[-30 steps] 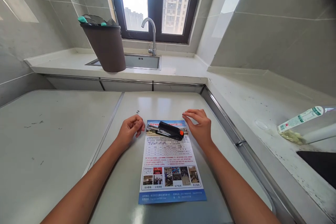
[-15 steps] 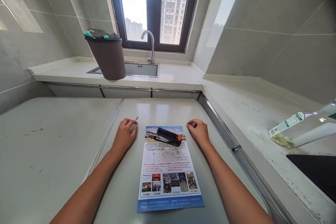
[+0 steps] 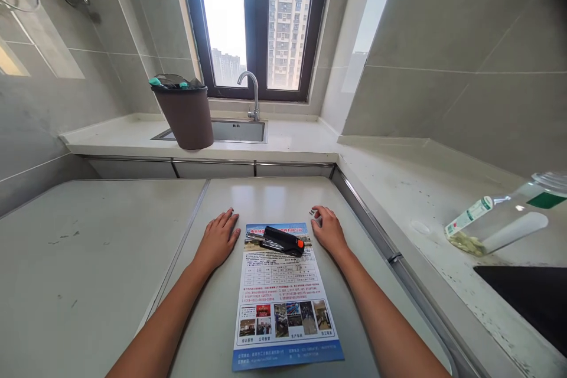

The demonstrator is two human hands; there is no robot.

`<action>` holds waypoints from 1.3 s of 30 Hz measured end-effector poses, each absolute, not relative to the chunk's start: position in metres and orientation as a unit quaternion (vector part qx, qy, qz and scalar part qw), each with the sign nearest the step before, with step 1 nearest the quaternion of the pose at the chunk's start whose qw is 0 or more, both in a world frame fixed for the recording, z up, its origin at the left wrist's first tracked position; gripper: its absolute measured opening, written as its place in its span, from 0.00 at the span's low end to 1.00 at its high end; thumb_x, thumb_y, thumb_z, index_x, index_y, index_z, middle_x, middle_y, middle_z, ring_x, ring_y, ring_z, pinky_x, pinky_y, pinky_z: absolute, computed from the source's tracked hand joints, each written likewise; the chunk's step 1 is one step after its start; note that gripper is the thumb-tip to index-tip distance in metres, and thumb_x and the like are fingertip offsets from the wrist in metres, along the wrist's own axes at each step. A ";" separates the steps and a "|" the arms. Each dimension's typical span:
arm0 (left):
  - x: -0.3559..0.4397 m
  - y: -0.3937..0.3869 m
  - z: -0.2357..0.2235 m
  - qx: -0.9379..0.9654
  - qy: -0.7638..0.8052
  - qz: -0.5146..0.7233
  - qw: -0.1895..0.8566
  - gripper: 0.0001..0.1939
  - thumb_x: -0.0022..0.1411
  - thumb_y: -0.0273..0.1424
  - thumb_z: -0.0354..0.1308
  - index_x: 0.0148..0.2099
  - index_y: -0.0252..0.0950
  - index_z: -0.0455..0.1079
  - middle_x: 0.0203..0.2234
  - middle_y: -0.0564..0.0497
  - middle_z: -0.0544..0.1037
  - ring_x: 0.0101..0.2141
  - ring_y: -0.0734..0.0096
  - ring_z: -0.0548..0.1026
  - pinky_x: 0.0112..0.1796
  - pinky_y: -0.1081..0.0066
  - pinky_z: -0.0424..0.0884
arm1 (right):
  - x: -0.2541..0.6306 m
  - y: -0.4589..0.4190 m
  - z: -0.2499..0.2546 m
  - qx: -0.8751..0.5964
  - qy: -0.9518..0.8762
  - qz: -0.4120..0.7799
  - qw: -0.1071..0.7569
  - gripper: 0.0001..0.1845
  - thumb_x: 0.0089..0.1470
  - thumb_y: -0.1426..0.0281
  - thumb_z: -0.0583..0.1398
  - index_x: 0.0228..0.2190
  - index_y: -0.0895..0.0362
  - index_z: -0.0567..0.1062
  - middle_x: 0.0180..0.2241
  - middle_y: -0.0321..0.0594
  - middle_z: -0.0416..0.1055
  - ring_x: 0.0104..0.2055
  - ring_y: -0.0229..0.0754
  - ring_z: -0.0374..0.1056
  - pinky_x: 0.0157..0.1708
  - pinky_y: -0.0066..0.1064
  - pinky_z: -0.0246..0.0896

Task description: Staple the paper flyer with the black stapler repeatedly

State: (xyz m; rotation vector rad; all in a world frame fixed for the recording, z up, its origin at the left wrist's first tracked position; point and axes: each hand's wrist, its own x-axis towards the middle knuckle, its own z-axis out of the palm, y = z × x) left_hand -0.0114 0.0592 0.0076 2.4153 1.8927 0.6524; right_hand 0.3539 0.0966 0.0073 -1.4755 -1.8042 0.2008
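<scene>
A printed leaflet (image 3: 283, 274) with blue borders lies flat on the white tabletop. Across its upper part rests a black stapler (image 3: 283, 241) with a silver arm and an orange tab. My left hand (image 3: 219, 241) lies palm down to the left of the leaflet, fingers stretched out, holding nothing. On the other side, my right hand (image 3: 328, 229) rests on the tabletop with its fingers loosely bent and apart, and nothing shows in them. Tiny dark bits (image 3: 312, 212) lie by its fingertips. Neither hand touches the stapler.
A brown bin (image 3: 188, 118) stands at the sink's (image 3: 239, 132) front edge, near a curved tap (image 3: 254, 97). On the right counter (image 3: 394, 189) are a clear bottle (image 3: 509, 215) and a black flat panel (image 3: 527, 301). A seam (image 3: 179, 248) runs along the table.
My left fingers have uncurled and spread flat, covering the spot where small dark bits lay. My right fingers have loosened, and bits show beside them. The view has tilted up slightly.
</scene>
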 end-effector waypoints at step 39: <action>0.004 0.050 0.021 0.771 0.533 0.344 0.062 0.18 0.66 0.19 0.46 0.50 0.37 0.71 0.42 0.47 0.68 0.40 0.64 0.74 0.43 0.65 0.73 | 0.337 0.090 0.018 -0.509 -0.694 0.159 0.484 0.12 0.53 0.71 0.57 0.39 0.56 0.76 0.30 0.36 0.72 0.26 0.39 0.62 0.32 0.31 0.61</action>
